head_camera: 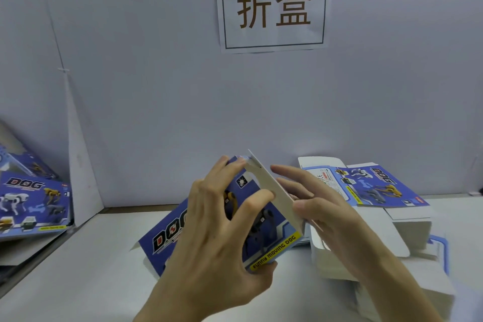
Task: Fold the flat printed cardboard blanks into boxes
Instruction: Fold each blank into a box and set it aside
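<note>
cardboard blank (167, 235), blue with a "dog" print, is held up off the table (91, 256) between both hands, near the middle of the view. the left hand (217, 230) grips it, thumb under the lower edge and fingers spread over the printed face up to the top edge. the right hand (326, 214) pinches the white flap (271, 185) on the blank's right side, thumb on the near face and straight fingers behind it. the flap stands at an angle to the printed panel, so this one looks partly opened, not yet a closed box; i judge that its ends are yet to be tucked.

just right of the hands a stack of flat blanks (407, 230) lies on the table, white sides showing, with a printed one (379, 185) on top, so plenty seems left to fold. a blue rim (443, 251) shows at the stack's right edge; it may be a tray under the blanks, but i cannot tell.

at far left a pile of printed pieces (34, 198) leans by the wall; whether these are finished boxes is unclear. a paper sign (273, 6) hangs on the wall behind.
</note>
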Demonstrator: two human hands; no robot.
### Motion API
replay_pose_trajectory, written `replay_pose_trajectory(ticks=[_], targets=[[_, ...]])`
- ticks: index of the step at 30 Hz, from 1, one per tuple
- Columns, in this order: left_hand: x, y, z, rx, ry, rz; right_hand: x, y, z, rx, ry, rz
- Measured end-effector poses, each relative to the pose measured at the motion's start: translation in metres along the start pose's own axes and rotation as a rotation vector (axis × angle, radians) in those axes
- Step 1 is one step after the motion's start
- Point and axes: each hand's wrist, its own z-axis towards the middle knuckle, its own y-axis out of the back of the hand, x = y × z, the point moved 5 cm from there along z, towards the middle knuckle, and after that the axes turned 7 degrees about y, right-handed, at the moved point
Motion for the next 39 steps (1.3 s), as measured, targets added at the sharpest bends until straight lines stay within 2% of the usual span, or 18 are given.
replay_pose_trajectory(ticks=[4,8,12,26,30,39], targets=[[-0.002,-0.006,-0.002,0.03,0.012,-0.021,-0.004,-0.001,0.002,-0.057,-0.018,-0.048],[0.0,-0.003,-0.001,0.014,-0.011,-0.009,-0.001,0.002,0.003,-0.2,0.08,-0.194],[0.0,-0.004,0.0,0.016,-0.001,-0.02,0.004,0.0,0.001,-0.082,0.065,-0.162],[-0.003,-0.008,-0.003,0.028,-0.019,-0.025,0.007,0.005,0.001,-0.153,0.106,-0.36],[-0.005,-0.01,-0.003,0.001,-0.025,-0.039,0.005,0.005,0.0,-0.183,0.127,-0.25],[-0.003,-0.011,-0.005,-0.016,-0.028,-0.043,-0.003,-0.006,0.004,-0.204,0.14,-0.271]])
